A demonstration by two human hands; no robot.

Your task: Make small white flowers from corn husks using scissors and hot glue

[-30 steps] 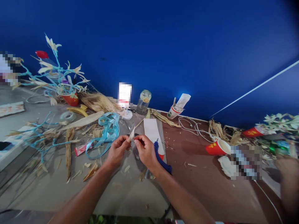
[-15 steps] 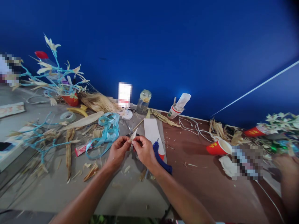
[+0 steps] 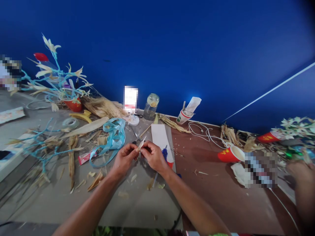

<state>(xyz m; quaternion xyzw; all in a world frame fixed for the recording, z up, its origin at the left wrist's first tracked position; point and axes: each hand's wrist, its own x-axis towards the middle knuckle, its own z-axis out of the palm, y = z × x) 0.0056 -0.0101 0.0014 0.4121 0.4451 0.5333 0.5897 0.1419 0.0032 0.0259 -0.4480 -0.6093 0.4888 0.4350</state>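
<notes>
My left hand (image 3: 126, 158) and my right hand (image 3: 154, 156) meet over the middle of the table, both closed. Their fingertips pinch a small pale piece of corn husk (image 3: 141, 143), whose pointed end sticks up between them. Just behind the hands lie scissors (image 3: 136, 133), their handles partly covered. A blue glue gun (image 3: 164, 152) is to the right, largely hidden by my right hand and forearm. It lies by a white strip of card (image 3: 158, 131). Light blue ribbon (image 3: 114, 132) is heaped left of my left hand.
Blue-wrapped branches with husk flowers stand in a red cup (image 3: 73, 105) at the left. Behind are a glass jar (image 3: 150, 109) and a white cup (image 3: 183, 117). At the right are a tipped red paper cup (image 3: 228, 154), a white cable (image 3: 209, 134) and another person's hand (image 3: 299, 172).
My right hand has shifted slightly and now covers more of the glue gun. The husk piece stays pinched between both hands, its tip still up.
</notes>
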